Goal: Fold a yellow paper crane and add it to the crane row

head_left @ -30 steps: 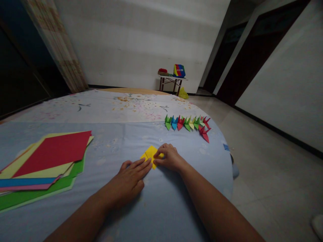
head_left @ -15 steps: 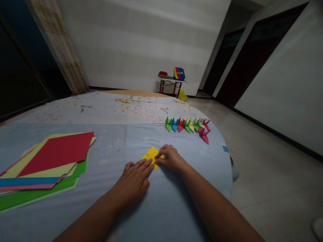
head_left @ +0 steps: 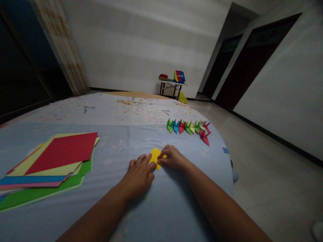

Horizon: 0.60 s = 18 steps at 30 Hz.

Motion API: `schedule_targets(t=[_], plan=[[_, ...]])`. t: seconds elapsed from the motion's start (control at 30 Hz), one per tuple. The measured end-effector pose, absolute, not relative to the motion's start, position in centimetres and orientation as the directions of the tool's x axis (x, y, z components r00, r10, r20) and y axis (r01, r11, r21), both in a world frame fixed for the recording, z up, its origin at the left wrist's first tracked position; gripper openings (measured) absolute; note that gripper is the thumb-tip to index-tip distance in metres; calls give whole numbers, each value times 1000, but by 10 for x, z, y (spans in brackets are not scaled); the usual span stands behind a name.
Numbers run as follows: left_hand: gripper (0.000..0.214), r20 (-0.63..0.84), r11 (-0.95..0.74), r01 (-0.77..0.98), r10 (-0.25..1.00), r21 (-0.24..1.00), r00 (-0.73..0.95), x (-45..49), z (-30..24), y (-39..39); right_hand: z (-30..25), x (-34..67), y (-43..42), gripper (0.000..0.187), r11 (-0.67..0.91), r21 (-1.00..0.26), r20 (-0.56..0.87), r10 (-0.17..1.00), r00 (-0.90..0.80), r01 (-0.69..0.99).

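1 patterned curtain far L. Next, 1 stack of col. paper on the table, L side: 1 red sheet on top, pale yellow, blue, pink & green edges showing under; total no. of sheets can't be counted. Then 2 hands on 1 pc. yellow paper, mid-table b/w them, small & folded, lying flat-ish. L hand: grip open, palm down, fingers spread, fingertips resting on paper's L side. R hand: grip closed, thumb & fingertips pinching paper's R side. Behind, by the wall, 1 small stand w/ 1 multicol. box; 1 yellow bag beside it. R of hands, near table edge, approx. 9 paper cranes: 3 green, 3 red, 1 blue, 1 pale yellow, 1 pale green; 8 in a row, 1 red in front. Far R, 2 dark doors.
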State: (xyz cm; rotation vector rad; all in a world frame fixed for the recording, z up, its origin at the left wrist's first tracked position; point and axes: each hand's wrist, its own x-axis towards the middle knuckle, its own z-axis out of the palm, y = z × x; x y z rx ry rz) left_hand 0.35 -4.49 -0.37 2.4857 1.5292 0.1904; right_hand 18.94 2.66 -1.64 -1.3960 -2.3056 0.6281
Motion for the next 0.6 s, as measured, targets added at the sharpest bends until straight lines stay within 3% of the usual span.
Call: schedule_targets(t=[0.37,0.6], plan=[[59,-8,-530,809,835,254,550,-2,-6,-47,-18,191,29,17,421,-563,107,890,-443,711],[56,-48,-526,809,830,262,556,-4,0,-43,-17,187,34,13,412,-547,97,896,-434,728]])
